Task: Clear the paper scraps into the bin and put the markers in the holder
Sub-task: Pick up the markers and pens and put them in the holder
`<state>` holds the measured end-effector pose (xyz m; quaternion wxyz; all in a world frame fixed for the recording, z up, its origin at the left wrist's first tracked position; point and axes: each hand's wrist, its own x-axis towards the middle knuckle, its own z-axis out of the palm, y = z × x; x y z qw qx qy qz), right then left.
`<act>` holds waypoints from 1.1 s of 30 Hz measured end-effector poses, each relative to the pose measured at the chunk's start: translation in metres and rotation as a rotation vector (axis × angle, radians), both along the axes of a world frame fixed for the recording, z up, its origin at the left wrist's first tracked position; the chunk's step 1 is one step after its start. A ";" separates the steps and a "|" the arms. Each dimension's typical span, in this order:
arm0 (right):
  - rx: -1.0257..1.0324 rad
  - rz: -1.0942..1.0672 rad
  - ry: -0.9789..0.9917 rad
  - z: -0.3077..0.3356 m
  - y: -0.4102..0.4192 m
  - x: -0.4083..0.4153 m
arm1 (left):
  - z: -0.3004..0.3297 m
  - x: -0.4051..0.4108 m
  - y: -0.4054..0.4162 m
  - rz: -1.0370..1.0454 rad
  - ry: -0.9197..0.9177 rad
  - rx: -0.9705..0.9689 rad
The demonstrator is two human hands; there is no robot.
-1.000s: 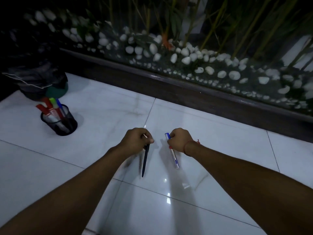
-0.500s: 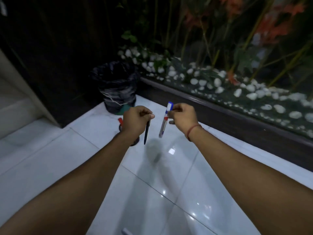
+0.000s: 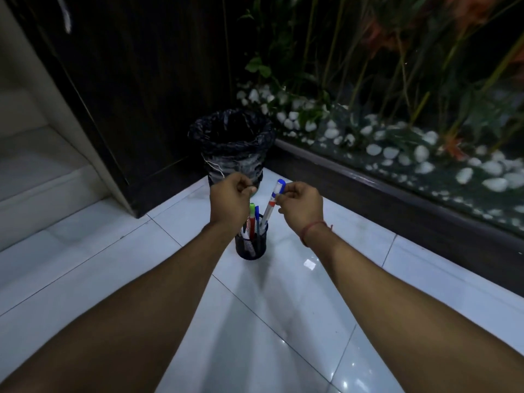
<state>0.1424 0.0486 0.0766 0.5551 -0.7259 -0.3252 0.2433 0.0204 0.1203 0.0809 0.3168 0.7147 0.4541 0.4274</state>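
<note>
A: Head view, looking down past both forearms. The right hand (image 3: 300,207) pinches a blue-capped white marker (image 3: 272,204) near its cap end, tilted, with the lower tip down among the markers already standing in the black mesh holder (image 3: 251,245).

B: Why hold it so high up the barrel?

A: My guess is that it leaves the whole shaft free to slide in; a grip lower down would bump the rim or the green-capped marker (image 3: 251,212) and its neighbours.

B: And the left hand (image 3: 231,199)?

A: It is curled closed right above the holder, just beside the right hand but not touching it. Something thin may sit between thumb and fingers, yet the hand hides it, so I cannot tell whether it grips a pen.

B: Where do the holder and bin stand?

A: The holder stands on the glossy white floor tile (image 3: 141,268), directly under both hands. The bin (image 3: 232,143), lined with a dark bag, is behind it in the corner by the dark wall panel (image 3: 147,80). Handy, both targets sitting together. To the right runs a planter bed of white pebbles (image 3: 397,148).

B: Any paper scraps?

A: None visible on the tiles here. I would judge the scraps part finished and this marker among the last.
</note>
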 end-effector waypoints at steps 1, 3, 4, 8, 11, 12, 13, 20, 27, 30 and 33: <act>-0.011 0.002 -0.006 -0.002 0.004 -0.003 | -0.002 0.000 0.001 0.006 0.019 -0.005; -0.043 0.012 -0.037 -0.009 0.013 -0.008 | -0.009 0.001 0.005 0.017 0.053 -0.015; -0.067 0.021 -0.070 -0.012 0.016 -0.010 | -0.014 0.002 0.007 0.023 0.078 -0.019; -0.165 0.056 -0.172 -0.034 0.028 -0.016 | -0.037 0.000 0.016 0.044 0.174 -0.034; -0.207 0.077 -0.200 -0.051 0.032 -0.016 | -0.051 -0.002 0.021 0.030 0.216 -0.045; -0.210 0.081 -0.205 -0.054 0.031 -0.015 | -0.054 -0.002 0.022 0.031 0.231 -0.042; -0.208 0.088 -0.211 -0.057 0.030 -0.015 | -0.057 -0.003 0.022 0.039 0.242 -0.043; -0.150 0.068 -0.197 -0.067 -0.006 -0.011 | -0.056 -0.022 -0.004 0.054 0.214 0.104; -0.430 0.405 -0.307 -0.101 -0.094 -0.030 | -0.100 -0.086 -0.085 0.149 0.300 0.052; -0.610 0.643 -0.417 -0.108 -0.127 -0.052 | -0.128 -0.116 -0.117 0.092 0.419 -0.045; -0.711 0.878 -0.580 -0.105 -0.164 -0.079 | -0.152 -0.135 -0.136 0.010 0.577 -0.086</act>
